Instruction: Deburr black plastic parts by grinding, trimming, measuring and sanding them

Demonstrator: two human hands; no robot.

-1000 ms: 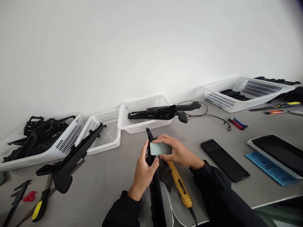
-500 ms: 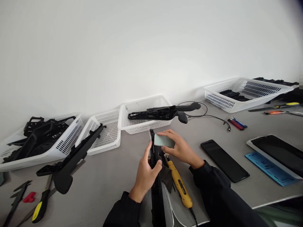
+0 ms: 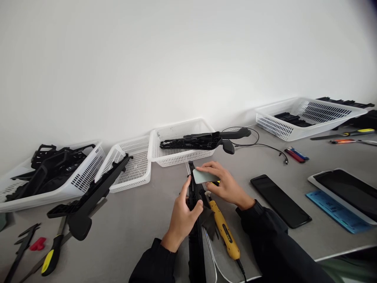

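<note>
A: Hands?
B: Left hand [image 3: 183,217] grasping long black plastic part [image 3: 196,247], left of yellow corded tool [image 3: 225,230]; right hand [image 3: 226,184] pinching pale-green plate [image 3: 204,177] near part's far end.
A: Handling?
B: Probably light, stiff; grip side edges.

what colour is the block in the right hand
The block is pale green, clearest in the head view.

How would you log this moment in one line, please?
left hand: holds long black part | right hand: holds pale block at part's far end | beside part: yellow corded tool
</note>
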